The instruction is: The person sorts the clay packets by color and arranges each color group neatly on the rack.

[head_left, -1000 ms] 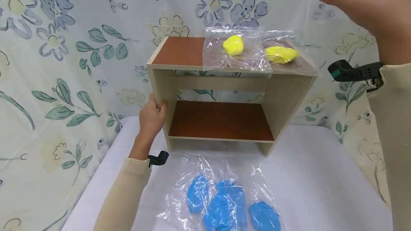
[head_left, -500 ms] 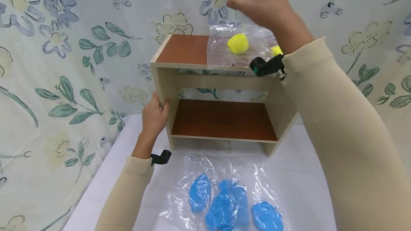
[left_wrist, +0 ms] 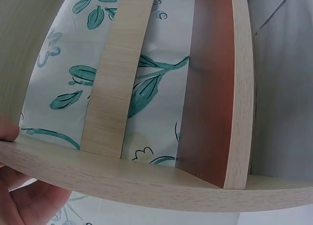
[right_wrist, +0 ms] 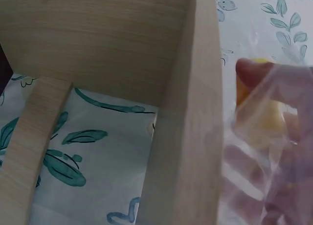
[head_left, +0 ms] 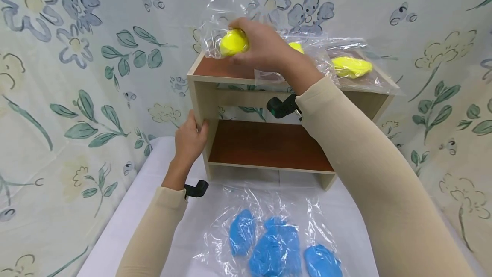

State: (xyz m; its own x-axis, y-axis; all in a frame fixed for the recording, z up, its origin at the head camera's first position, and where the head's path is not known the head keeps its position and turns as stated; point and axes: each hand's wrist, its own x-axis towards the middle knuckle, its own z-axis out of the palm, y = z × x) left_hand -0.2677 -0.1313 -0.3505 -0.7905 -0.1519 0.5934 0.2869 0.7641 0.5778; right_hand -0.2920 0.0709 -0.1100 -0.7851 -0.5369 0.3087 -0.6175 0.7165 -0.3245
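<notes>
A small two-tier wooden shelf (head_left: 269, 146) with brown boards stands on the table. My left hand (head_left: 190, 138) grips its left side panel; in the left wrist view the thumb lies inside the panel (left_wrist: 146, 178) and the fingers outside. Over the left end of the top board, my right hand (head_left: 265, 48) holds a clear plastic bag with a yellow lump (head_left: 233, 42), thumb and fingers round the lump. The right wrist view shows that lump (right_wrist: 264, 120) through the film. A second bagged yellow lump (head_left: 296, 47) lies partly behind my right hand, and a third, flatter one (head_left: 350, 67) at the right end.
Several clear bags with blue lumps (head_left: 274, 245) lie on the white table (head_left: 215, 208) in front of the shelf. Behind the shelf hangs a floral cloth (head_left: 84, 110). My right forearm crosses the shelf's right side.
My right hand has come from the upper right, across the top of the shelf, and down to its left end with the bagged yellow lump. The left hand has stayed on the panel.
</notes>
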